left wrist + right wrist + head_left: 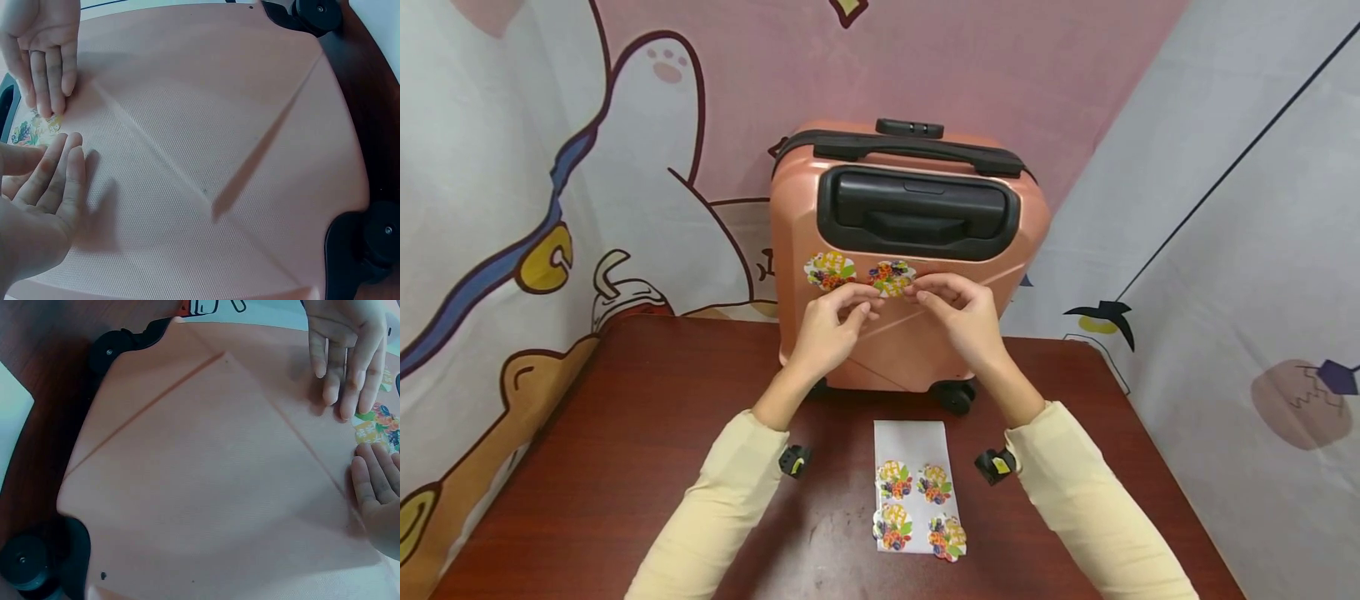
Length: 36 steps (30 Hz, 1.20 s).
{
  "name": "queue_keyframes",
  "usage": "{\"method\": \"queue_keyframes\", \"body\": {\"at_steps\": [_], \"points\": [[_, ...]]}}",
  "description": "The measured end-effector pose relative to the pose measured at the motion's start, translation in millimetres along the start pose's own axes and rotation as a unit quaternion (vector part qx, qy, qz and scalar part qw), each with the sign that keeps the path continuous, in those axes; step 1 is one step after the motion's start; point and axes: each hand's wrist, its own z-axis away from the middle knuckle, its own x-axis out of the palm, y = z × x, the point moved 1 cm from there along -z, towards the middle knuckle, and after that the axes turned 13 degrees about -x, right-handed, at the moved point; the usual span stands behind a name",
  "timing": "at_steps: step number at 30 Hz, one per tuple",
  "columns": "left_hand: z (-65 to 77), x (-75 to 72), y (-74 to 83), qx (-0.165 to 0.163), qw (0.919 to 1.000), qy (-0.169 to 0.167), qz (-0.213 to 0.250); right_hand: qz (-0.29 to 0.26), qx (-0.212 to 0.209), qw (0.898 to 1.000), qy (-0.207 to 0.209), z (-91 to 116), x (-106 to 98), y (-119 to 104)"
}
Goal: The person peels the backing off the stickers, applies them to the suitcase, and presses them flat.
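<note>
A round fruit-print sticker (891, 275) lies against the pink suitcase (895, 350), below its black handle recess. My left hand (831, 325) reaches to the sticker's lower left edge, fingertips touching there and thumb apart from them. At the sticker's right edge, my right hand (962, 317) pinches with thumb and fingertips close together. Both wrist views show the other fingers of each hand extended over the suitcase, casting shadows on it. A second fruit sticker (829, 271) is on the suitcase just to the left, partly behind the left hand.
On the brown table (662, 467) in front of the suitcase lies a white backing sheet (913, 437) with several similar stickers. The suitcase stands upright on black wheels (953, 397), with a cartoon-printed cloth (962, 67) behind it.
</note>
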Motion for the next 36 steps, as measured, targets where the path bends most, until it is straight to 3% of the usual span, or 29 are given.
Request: {"method": "queue_keyframes", "body": {"at_steps": [8,19,29,36], "points": [[1.9,-0.6,-6.1,0.003,0.9999,0.004,-0.011,-0.014,0.008,1.0,0.001,3.7,-2.5,1.9],[9.7,4.0,-24.0,-0.003,0.9998,-0.006,-0.018,0.029,0.057,0.997,-0.036,17.2,-9.5,11.6],[22.7,12.7,-46.4,-0.054,0.9966,-0.048,-0.039,0.029,0.123,0.991,-0.051,44.2,-12.6,35.3],[34.5,20.4,-68.8,-0.071,0.9939,-0.067,-0.052,0.049,0.159,0.984,-0.059,72.4,-13.2,58.6]]}}
